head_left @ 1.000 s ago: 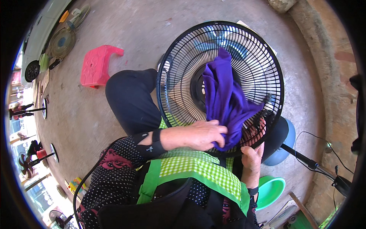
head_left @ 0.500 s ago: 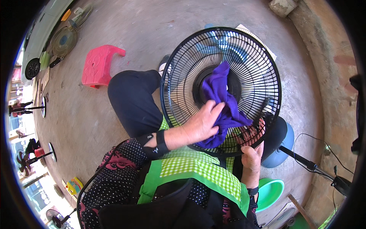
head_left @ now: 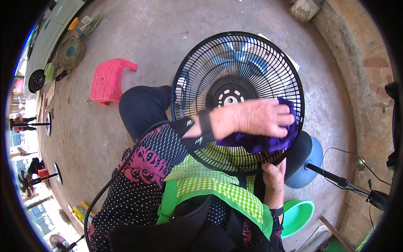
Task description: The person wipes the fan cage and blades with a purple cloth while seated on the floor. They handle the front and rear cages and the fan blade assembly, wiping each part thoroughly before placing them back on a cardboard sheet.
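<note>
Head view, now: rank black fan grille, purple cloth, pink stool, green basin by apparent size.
1. Black fan grille, clearly largest
2. Purple cloth and pink stool, unsure: the left hand covers part of the bunched cloth
3. Green basin, partly hidden by the right arm

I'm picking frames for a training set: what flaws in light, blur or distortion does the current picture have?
In the head view, the background toward the left rim is overexposed; the wall on the right bows with the fisheye curve, and the corners go black; the left hand on the purple cloth looks slightly motion-blurred, while the pink stool is fairly sharp.
</note>
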### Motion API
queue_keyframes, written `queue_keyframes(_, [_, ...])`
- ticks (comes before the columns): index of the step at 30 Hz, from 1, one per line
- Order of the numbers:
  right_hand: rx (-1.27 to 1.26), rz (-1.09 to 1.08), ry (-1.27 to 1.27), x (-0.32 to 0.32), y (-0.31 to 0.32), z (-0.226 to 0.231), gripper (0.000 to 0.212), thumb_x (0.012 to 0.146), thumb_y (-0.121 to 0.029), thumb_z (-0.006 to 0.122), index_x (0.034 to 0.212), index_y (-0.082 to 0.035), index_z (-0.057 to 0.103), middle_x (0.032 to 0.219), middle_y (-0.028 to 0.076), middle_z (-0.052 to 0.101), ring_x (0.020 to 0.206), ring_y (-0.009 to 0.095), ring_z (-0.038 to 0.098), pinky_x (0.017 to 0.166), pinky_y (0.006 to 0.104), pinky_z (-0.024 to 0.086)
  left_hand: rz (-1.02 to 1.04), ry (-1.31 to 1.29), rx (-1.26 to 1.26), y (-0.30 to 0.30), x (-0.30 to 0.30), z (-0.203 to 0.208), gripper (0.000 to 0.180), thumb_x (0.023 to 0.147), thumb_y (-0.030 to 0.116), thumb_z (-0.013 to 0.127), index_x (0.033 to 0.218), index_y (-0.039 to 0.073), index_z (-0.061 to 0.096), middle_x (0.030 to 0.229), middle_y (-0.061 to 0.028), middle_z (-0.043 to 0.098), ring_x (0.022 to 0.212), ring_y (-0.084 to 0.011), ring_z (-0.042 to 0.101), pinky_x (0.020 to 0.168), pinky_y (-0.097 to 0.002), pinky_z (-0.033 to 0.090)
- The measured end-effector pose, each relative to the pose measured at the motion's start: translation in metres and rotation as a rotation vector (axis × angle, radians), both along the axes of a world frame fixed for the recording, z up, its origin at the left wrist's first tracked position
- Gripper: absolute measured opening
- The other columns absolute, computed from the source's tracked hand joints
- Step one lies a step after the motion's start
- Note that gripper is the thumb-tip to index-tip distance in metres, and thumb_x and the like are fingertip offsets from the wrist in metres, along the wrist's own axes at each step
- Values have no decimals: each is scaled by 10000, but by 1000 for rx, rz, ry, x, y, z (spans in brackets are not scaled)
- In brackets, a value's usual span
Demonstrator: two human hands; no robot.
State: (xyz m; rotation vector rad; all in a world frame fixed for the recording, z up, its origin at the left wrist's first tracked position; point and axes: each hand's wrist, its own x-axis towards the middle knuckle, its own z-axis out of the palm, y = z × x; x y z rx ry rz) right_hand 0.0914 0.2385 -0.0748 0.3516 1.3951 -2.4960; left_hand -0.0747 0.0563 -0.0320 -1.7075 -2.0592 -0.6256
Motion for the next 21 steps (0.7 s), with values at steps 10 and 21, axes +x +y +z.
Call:
queue_keyframes(10, [-52,-23,63,4,-4,10,1042,636,115,549,1584,-91,169,1478,142,413,1372,321,419,1113,500,392,625,231,-84,-97,-111,-1,148,794,159,655,938,129,669,1161,-72,602,1107,-260,599,910,-378,515])
queue_keyframes(21, [-35,-38,54,7,-7,14,1040,658,63,590,1587,-92,147,1472,152,396,1354,319,434,1119,511,383,1212,-407,-1016,-165,-5,-98,226,860,181,611,1029,92,731,1137,-105,627,1068,-276,626,797,-406,559])
